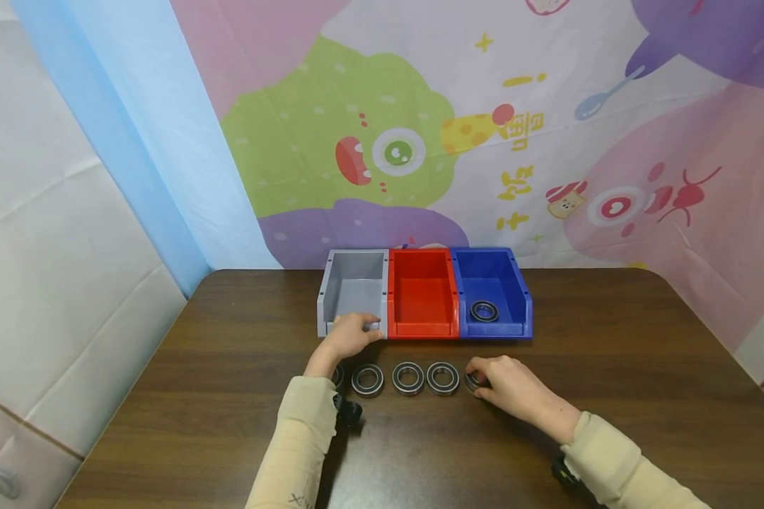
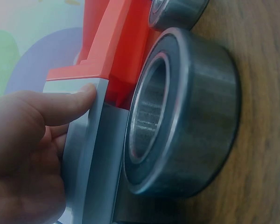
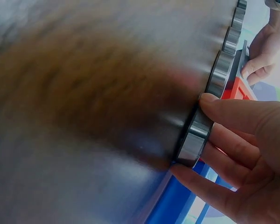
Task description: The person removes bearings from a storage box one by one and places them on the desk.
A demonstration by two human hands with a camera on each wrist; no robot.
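Note:
My left hand (image 1: 351, 335) is at the front of the grey bin (image 1: 322, 311). In the left wrist view its thumb lies on top of the bin's front lip, with fingers curled behind, gripping the lip. My right hand (image 1: 509, 385) pinches a metal ball bearing (image 3: 192, 147) between thumb and index finger, at the right end of a row of bearings on the table. Two bearings close together, one of them a middle bearing (image 1: 408, 392), lie to its left. Another bearing (image 1: 367, 394) is near my left wrist, which partly hides the leftmost one (image 1: 339, 376).
A red bin (image 1: 423, 330) and a blue bin (image 1: 527, 311) adjoin the grey one in a row at the table's back. One bearing (image 1: 484, 319) lies inside the blue bin. Behind the wooden table (image 1: 242, 382) hangs a printed cloth (image 1: 331, 92).

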